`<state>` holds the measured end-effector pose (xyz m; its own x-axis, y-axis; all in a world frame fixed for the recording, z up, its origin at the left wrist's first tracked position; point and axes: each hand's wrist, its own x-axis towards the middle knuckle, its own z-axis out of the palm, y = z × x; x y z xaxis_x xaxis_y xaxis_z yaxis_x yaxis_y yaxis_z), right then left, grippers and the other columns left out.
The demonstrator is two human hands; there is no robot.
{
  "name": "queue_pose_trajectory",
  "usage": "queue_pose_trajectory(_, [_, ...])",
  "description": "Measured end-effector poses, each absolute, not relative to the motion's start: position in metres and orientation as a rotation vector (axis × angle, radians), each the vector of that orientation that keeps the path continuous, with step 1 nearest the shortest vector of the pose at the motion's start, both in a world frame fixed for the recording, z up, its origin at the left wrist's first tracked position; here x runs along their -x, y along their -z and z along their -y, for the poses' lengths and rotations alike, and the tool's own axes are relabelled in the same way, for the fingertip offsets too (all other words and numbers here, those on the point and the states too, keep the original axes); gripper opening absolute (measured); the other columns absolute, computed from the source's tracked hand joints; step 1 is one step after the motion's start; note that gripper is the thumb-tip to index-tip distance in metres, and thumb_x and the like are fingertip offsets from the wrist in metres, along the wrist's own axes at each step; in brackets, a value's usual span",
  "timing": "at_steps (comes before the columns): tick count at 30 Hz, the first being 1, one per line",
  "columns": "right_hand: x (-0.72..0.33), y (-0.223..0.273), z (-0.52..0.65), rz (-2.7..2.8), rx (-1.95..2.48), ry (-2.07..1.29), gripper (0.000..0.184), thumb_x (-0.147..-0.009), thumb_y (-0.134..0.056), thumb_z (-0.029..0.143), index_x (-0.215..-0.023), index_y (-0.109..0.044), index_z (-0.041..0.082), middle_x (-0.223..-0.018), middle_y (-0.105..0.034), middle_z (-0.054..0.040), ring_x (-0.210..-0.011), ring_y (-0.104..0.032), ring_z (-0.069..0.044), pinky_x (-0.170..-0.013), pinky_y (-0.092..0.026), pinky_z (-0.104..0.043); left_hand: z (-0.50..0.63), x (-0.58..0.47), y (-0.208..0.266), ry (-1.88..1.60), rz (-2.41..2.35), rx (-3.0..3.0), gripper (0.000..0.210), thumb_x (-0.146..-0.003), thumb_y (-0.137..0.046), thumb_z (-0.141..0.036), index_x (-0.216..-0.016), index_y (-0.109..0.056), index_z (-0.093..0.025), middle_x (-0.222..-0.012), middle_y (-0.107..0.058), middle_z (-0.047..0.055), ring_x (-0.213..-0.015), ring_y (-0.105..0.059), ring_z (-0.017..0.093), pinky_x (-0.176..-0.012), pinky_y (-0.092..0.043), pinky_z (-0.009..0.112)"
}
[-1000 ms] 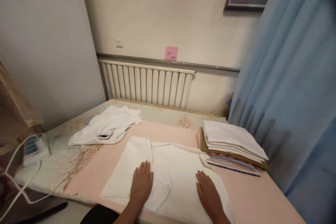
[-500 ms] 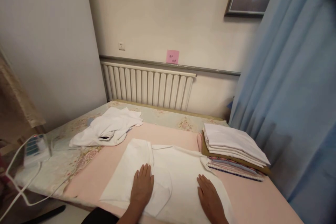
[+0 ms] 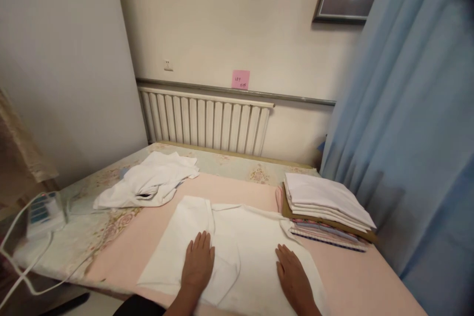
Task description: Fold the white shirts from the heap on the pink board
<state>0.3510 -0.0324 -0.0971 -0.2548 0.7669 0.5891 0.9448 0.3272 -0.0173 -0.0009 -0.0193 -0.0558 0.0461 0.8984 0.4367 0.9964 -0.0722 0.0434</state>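
Note:
A white shirt (image 3: 255,237) lies spread on the pink cloth, its left side folded inward with a sleeve across the middle. My left hand (image 3: 198,259) rests flat on the folded part, fingers stretched out. On the shirt's right side my right hand (image 3: 292,274) lies flat too, palm down, with nothing held. Beyond the right hand stands a stack of folded clothes (image 3: 329,197), white on top with brown, blue and checked layers underneath. A crumpled white garment heap (image 3: 155,175) lies at the far left.
The pink cloth (image 3: 355,276) covers a table with a floral cover (image 3: 259,174). At the left edge sits a power strip (image 3: 44,215) with white cables. A radiator (image 3: 207,121) runs along the back wall, and a blue curtain (image 3: 411,123) hangs at the right.
The whole view has shifted slightly, so things appear a little further left. Both hands stay flat on the shirt, with no clear change in the cloth.

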Motion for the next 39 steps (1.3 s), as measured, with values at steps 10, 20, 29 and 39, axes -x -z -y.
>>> queue_pose_trajectory(10, [-0.349, 0.091, 0.034, 2.081, 1.520, 0.447, 0.037, -0.092, -0.043, 0.028, -0.123, -0.060, 0.019, -0.130, -0.059, -0.0082, -0.123, -0.053, -0.025, -0.104, -0.041, -0.044, 0.017, 0.004, 0.061, 0.546, 1.876, 2.065, 0.048, -0.092, -0.033, -0.032, -0.130, -0.055, -0.013, -0.136, -0.055, 0.013, -0.130, -0.045, 0.028, -0.107, -0.031, 0.049])
queue_pose_trajectory(20, [-0.348, 0.085, 0.036, 2.069, 1.515, 0.411, 0.037, -0.093, -0.041, 0.029, -0.122, -0.061, 0.018, -0.130, -0.060, -0.0087, -0.122, -0.054, -0.025, -0.104, -0.041, -0.045, 0.019, 0.002, 0.056, 0.511, 1.888, 2.065, 0.048, -0.092, -0.032, -0.031, -0.131, -0.054, -0.015, -0.136, -0.055, 0.012, -0.131, -0.044, 0.027, -0.107, -0.032, 0.048])
queue_pose_trajectory(29, [-0.348, 0.087, 0.036, 2.081, 1.555, 0.386, 0.037, -0.092, -0.042, 0.028, -0.123, -0.060, 0.018, -0.131, -0.059, -0.0080, -0.124, -0.052, -0.025, -0.106, -0.040, -0.045, 0.020, 0.002, 0.054, 0.510, 1.889, 2.073, 0.048, -0.092, -0.032, -0.031, -0.131, -0.055, -0.013, -0.136, -0.055, 0.013, -0.131, -0.044, 0.027, -0.107, -0.032, 0.048])
queue_pose_trajectory(39, [-0.349, 0.090, 0.035, 2.066, 1.528, 0.380, 0.038, -0.093, -0.041, 0.029, -0.123, -0.061, 0.019, -0.131, -0.059, -0.0078, -0.124, -0.052, -0.025, -0.105, -0.040, -0.045, 0.020, 0.000, 0.051, 0.508, 1.924, 2.070, 0.047, -0.092, -0.034, -0.031, -0.130, -0.056, -0.015, -0.136, -0.055, 0.011, -0.130, -0.045, 0.027, -0.106, -0.033, 0.048])
